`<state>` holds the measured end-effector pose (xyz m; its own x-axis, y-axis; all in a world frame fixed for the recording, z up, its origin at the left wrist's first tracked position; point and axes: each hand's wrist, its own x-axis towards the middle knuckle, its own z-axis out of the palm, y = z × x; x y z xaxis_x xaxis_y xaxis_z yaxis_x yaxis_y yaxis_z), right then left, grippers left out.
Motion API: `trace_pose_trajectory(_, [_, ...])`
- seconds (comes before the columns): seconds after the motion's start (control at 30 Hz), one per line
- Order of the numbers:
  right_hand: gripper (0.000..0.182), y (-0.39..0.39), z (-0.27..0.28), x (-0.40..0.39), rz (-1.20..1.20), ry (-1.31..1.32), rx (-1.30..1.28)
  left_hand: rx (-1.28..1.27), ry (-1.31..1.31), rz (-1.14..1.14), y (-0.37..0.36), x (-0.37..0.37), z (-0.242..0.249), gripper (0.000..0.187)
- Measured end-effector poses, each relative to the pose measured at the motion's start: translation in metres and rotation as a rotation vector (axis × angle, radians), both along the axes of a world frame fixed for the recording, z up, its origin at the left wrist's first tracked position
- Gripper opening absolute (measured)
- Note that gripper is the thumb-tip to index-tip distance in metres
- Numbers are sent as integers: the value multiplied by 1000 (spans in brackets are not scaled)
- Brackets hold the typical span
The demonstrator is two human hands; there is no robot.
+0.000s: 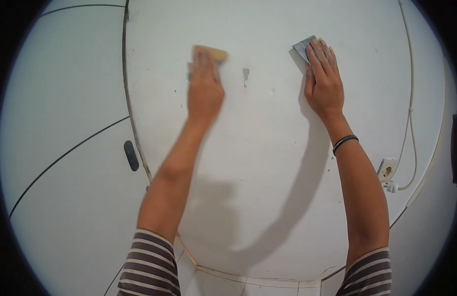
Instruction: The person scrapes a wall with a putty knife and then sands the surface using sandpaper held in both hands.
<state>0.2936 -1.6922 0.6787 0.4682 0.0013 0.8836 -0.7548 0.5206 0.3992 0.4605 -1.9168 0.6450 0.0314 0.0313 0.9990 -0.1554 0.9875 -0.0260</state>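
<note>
Smeared by motion, my left hand [203, 81] is up against the white wall [268, 148] with its fingers over a yellow block that looks like a sponge [216, 53]. A bluish-grey edge shows beside that hand. To the right, at about the same height, my right hand [325, 79] presses a grey piece of sandpaper [302, 48] against the wall with fingers held together. Only the sandpaper's upper left part shows; the rest is under the fingers. Between the hands the wall carries a grey chipped patch [246, 74].
On the left is a white door [65, 148] with a dark recessed handle [131, 156]. A wall socket [386, 170] sits at the right, with a white plug [390, 187] hanging by it and a cable [411, 89] running up the wall. Floor tiles [270, 288] lie below.
</note>
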Motion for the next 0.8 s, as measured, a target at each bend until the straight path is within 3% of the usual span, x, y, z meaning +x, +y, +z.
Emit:
trace_pose_trajectory(0.03, [40, 0, 0, -1, -3, 3, -8, -120, 43, 186, -8, 2, 14, 44])
trace_pose_trajectory(0.1, [41, -3, 0, -2, 0, 1, -18, -69, 72, 44, 2, -15, 0, 43])
trace_pose_trajectory(0.17, [41, -4, 2, -1, 5, -6, -22, -326, -101, 88, 28, -34, -57, 42])
trace_pose_trajectory(0.23, [41, -5, -4, -2, 10, -13, -20, -561, -360, -7, 63, -34, -99, 48])
trace_pose_trajectory(0.3, [41, -3, 1, -4, 12, 16, -10, -618, -335, -46, 37, -27, -71, 49])
trace_pose_trajectory(0.37, [42, -4, 2, -3, 14, 24, -8, -396, -78, 218, -9, -14, -18, 51])
trace_pose_trajectory(0.4, [42, -4, 1, -4, 14, 17, -10, -139, 13, 70, -12, -2, 10, 55])
trace_pose_trajectory(0.43, [42, -2, 1, -5, 10, 13, -15, -151, 21, 212, -18, 2, 23, 56])
trace_pose_trajectory(0.5, [42, -3, 0, -3, 19, 2, -4, -167, -40, 30, -2, -10, 1, 56])
trace_pose_trajectory(0.53, [42, -3, 1, -3, 21, 7, 0, -317, -117, 102, 10, -24, -27, 55])
trace_pose_trajectory(0.57, [41, -2, 2, -4, 23, 11, -2, -439, -215, -68, 33, -33, -60, 55])
trace_pose_trajectory(0.6, [41, -2, 1, -4, 23, 16, -8, -595, -405, 19, 54, -32, -83, 52])
trace_pose_trajectory(0.63, [41, -4, -3, -2, 24, 7, -6, -682, -455, -73, 54, -31, -90, 48])
trace_pose_trajectory(0.7, [41, -3, 0, -3, 14, 18, -11, -697, -385, -129, 23, -23, -53, 47])
trace_pose_trajectory(0.8, [41, -3, 1, -6, 15, 27, -4, -301, -13, 153, -24, -2, 14, 46])
